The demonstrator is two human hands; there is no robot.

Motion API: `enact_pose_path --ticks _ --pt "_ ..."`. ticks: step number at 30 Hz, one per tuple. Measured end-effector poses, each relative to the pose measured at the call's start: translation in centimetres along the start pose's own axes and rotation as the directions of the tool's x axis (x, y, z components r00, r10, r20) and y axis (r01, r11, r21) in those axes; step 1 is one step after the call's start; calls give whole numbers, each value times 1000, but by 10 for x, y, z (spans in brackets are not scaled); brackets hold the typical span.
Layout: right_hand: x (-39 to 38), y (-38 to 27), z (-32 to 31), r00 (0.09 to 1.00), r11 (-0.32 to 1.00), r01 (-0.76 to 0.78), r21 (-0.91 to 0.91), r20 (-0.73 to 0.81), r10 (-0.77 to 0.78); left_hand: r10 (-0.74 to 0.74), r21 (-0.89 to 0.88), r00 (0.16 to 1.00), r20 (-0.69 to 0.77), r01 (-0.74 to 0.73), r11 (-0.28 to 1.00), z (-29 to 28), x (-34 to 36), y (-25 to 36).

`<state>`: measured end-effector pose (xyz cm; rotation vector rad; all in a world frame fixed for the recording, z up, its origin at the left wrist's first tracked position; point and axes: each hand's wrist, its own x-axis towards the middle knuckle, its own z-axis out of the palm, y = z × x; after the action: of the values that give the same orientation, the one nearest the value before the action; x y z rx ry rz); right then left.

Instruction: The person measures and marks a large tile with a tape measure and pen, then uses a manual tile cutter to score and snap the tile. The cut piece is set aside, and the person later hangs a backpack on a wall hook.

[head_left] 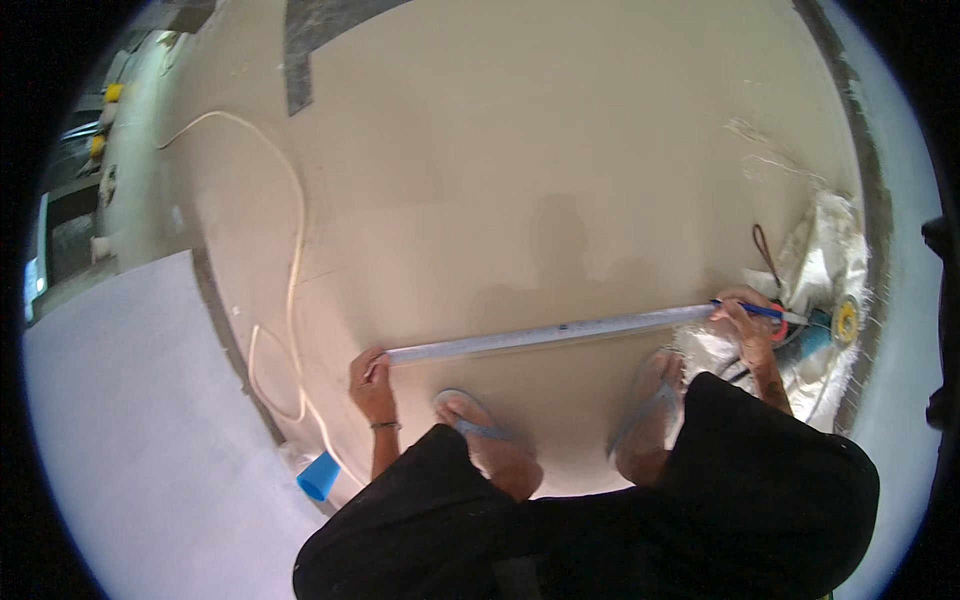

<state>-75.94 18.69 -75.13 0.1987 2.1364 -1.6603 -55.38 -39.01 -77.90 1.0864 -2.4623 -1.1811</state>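
Observation:
A long, narrow grey-white strip (500, 340) lies across the tan floor in front of my feet; whether it is a straightedge or a tape blade, I cannot tell. My left hand (374, 385) pinches its left end with fingers closed. At the other end, my right hand (742, 320) is closed around a blue pen (760, 310), held close to the strip. A red object (779, 327) shows partly behind this hand, its kind hidden. Just beyond sits a brown strap loop (763, 248).
Right of my hand, a teal power tool with a yellow disc (847, 320) rests by a crumpled white woven sack (825, 250). A cream cable or hose (297, 230) curves along the left. A blue cup-like object (319, 476) lies near the pale left slab (130, 400).

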Motion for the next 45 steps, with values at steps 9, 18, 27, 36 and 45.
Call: enact_pose_path --ticks 9,18,27,36,45 --pt "-2 -9 -2 994 987 -106 123 38 102 -71 -44 997 27 72 996 -7 4 -16" --pt "-10 -26 -1 983 959 107 -264 175 -61 -63 -44 998 5 64 997 1 1 -9" --pt "-6 -10 6 968 928 203 -312 208 -141 -14 95 1000 -3 14 995 3 1 0" --pt "-3 0 9 944 887 290 -359 261 -203 -39 89 999 -10 40 995 3 0 -3" --pt "-2 -4 10 944 875 295 -385 261 -204 -35 130 999 -19 37 991 0 2 -1"
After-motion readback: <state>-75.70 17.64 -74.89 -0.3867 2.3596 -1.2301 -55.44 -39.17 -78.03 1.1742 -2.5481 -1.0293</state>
